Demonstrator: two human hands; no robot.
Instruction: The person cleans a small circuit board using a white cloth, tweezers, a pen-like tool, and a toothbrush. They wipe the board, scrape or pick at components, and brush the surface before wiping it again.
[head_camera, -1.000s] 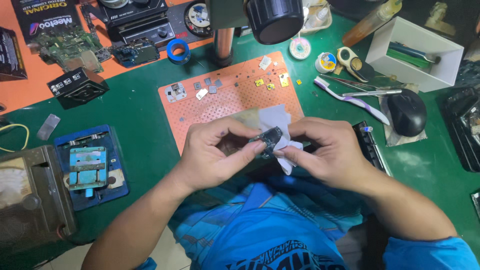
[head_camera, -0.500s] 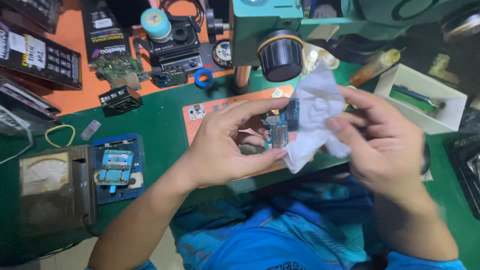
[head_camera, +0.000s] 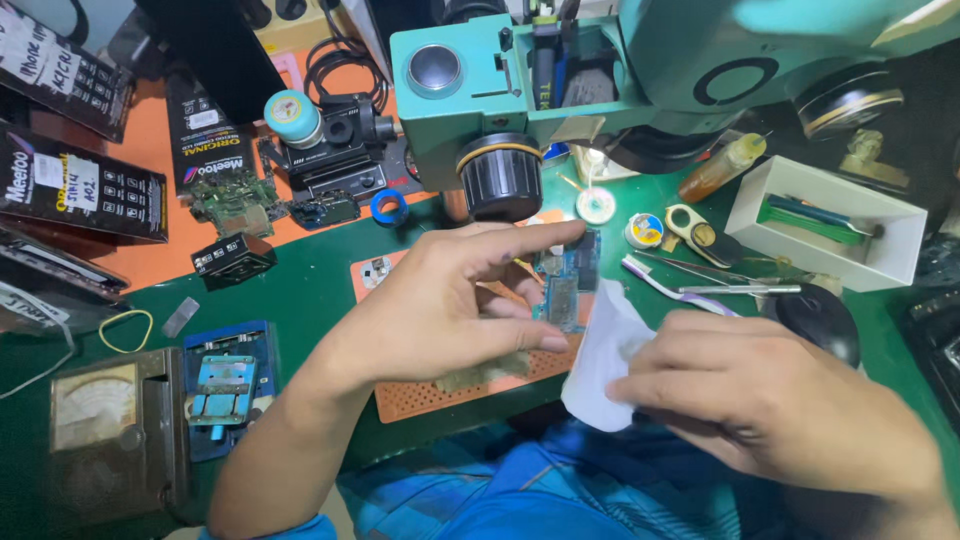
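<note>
Wiping step; your left hand (head_camera: 450, 310) pinches board (head_camera: 565, 285); right hand (head_camera: 770, 400) clenches tissue (head_camera: 605, 355); next wipe needs board steady.

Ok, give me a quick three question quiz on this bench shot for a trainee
1. True or false: the left hand holds a small circuit board upright in its fingertips.
2. What does the right hand grip? A) tweezers B) white tissue C) a bottle
3. What colour is the perforated mat under the hands?

Key: 1 true. 2 B, the white tissue. 3 orange.
</note>
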